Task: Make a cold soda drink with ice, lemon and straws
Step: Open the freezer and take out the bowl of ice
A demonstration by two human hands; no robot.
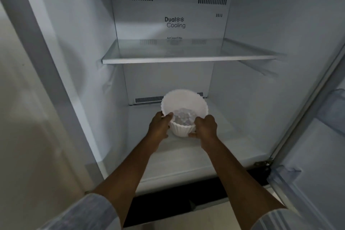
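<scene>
A white fluted bowl (184, 101) sits low in the open freezer compartment, holding several ice cubes (183, 117). My left hand (159, 126) grips the bowl's left side with the thumb over the rim. On the other side my right hand (204, 126) grips it, fingers curled under its base. I cannot tell whether the bowl rests on the freezer floor (233, 142) or is lifted just off it.
A glass shelf (186, 59) spans the compartment above the bowl. The back panel (173, 22) carries vents and a cooling label. The open door (317, 136) with its bins stands at the right, a pale wall (22, 117) at the left.
</scene>
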